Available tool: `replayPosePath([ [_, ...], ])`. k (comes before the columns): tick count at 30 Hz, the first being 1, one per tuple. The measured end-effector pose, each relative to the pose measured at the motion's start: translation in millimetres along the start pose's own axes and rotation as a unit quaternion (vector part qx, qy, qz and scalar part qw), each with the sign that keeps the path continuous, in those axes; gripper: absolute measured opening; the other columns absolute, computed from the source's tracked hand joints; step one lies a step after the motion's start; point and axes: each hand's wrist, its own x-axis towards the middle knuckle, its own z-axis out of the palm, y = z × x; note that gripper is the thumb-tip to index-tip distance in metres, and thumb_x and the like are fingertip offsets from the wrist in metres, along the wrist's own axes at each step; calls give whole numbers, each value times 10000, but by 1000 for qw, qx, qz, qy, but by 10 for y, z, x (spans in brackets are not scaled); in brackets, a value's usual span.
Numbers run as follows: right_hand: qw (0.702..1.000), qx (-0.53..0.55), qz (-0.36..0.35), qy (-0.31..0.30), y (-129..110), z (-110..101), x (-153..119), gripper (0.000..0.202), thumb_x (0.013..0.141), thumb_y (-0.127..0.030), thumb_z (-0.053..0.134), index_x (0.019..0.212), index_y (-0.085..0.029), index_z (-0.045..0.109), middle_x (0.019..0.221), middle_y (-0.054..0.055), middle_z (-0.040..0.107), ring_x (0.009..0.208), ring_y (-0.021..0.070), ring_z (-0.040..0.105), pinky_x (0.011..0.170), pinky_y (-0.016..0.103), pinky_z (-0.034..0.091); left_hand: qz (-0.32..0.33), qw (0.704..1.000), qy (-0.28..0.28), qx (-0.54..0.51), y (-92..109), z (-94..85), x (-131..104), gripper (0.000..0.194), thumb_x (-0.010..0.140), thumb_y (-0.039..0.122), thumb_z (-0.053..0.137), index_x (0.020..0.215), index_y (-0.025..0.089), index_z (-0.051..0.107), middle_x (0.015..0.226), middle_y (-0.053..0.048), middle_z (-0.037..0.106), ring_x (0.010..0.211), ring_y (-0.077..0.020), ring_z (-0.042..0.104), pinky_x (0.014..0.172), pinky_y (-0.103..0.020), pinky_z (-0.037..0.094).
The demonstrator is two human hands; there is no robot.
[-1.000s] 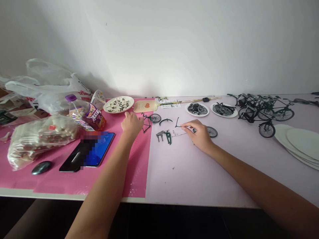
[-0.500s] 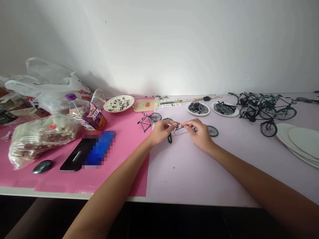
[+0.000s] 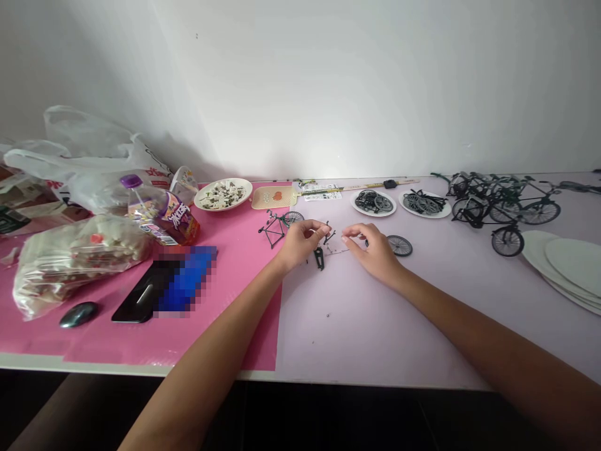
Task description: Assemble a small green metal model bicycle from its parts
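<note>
My left hand [image 3: 303,243] pinches a small dark bicycle part [image 3: 330,235], which sticks out to the right of its fingertips. Facing it, my right hand [image 3: 373,250] has thumb and forefinger close together; whether anything tiny is between them is hard to tell. Below my left hand a black piece [image 3: 319,258] is on the pale table. Just right of my right hand lies a loose wheel [image 3: 400,245]. A partly built toy bicycle [image 3: 277,228] with one wheel stands left of my left hand.
Plates of wheels [image 3: 374,203] and dark parts [image 3: 425,204] sit near the wall. Toy bicycles [image 3: 507,203] and white plates [image 3: 575,266] are at the right. At the left are a bottle [image 3: 162,213], a bagged bundle [image 3: 79,257], a phone [image 3: 141,291] and a mouse [image 3: 79,314].
My hands have drawn slightly apart at the fingertips. The dark part now shows upright at my left fingertips, away from my right hand.
</note>
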Motion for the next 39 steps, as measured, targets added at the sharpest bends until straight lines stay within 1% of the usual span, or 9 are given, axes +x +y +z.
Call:
replayPosePath([
  [1, 999, -22, -29, -21, 11, -8, 9, 52, 963, -276, 655, 993, -263, 696, 1008, 65, 775, 992, 280, 669, 887, 453, 522, 1, 1000, 6, 5, -6, -9, 4, 469, 876, 611, 696, 865, 143, 721, 624, 17, 528, 575, -105, 395, 550, -260, 334],
  [4, 987, -80, -105, -88, 14, -38, 38, 115, 998, -241, 615, 956, -257, 721, 1003, 68, 774, 1010, 290, 621, 926, 472, 494, 7, 1000, 21, 20, -28, -18, 18, 442, 895, 585, 674, 844, 147, 712, 624, 4, 555, 612, -127, 468, 581, -266, 376],
  [9, 959, -178, -163, -146, -39, -66, 66, 181, 1030, -214, 595, 977, -259, 762, 1060, 80, 770, 1110, 304, 572, 901, 457, 450, 17, 998, 28, 45, -71, 5, 36, 416, 909, 555, 662, 812, 153, 703, 698, -39, 662, 712, -161, 586, 649, -276, 451],
  [16, 938, -227, -196, -172, -36, -49, 81, 253, 1008, -112, 590, 937, -275, 770, 1012, 74, 751, 1117, 296, 563, 838, 449, 426, 11, 996, 25, 86, -111, 13, 54, 393, 932, 515, 632, 872, 140, 733, 857, -83, 741, 715, -157, 576, 672, -289, 461],
  [22, 926, -258, -209, -181, -64, -34, 73, 298, 979, -30, 539, 943, -247, 741, 986, 96, 742, 1101, 301, 553, 815, 445, 427, 12, 994, 27, 101, -107, 20, 53, 377, 938, 496, 633, 845, 147, 739, 843, -77, 741, 734, -163, 589, 697, -289, 462],
  [25, 920, -279, -211, -177, -70, -12, 67, 276, 992, -48, 524, 923, -237, 713, 971, 103, 732, 1087, 307, 550, 817, 443, 422, -1, 996, 22, 83, -89, 24, 43, 382, 929, 505, 642, 829, 147, 727, 778, -54, 707, 694, -151, 558, 668, -281, 442],
  [29, 930, -273, -191, -158, -86, -10, 72, 225, 1023, -108, 512, 900, -227, 658, 962, 102, 716, 1058, 307, 561, 808, 437, 414, -10, 999, 13, 49, -79, 17, 36, 429, 914, 565, 637, 822, 151, 703, 657, -9, 608, 619, -135, 482, 611, -277, 398],
  [34, 956, -217, -151, -129, -146, -78, 85, 158, 1037, -162, 480, 940, -239, 578, 933, 80, 683, 925, 279, 554, 798, 418, 429, -18, 999, 28, 35, -81, -3, 46, 435, 907, 586, 636, 837, 162, 707, 573, 37, 478, 550, -118, 404, 564, -274, 346],
  [39, 981, -128, -121, -79, -150, -114, 81, 119, 1054, -229, 439, 983, -254, 531, 945, 79, 636, 928, 281, 558, 844, 434, 462, -32, 999, 17, 21, -47, 35, 29, 432, 897, 581, 656, 823, 158, 704, 563, 37, 469, 537, -109, 388, 538, -264, 331],
])
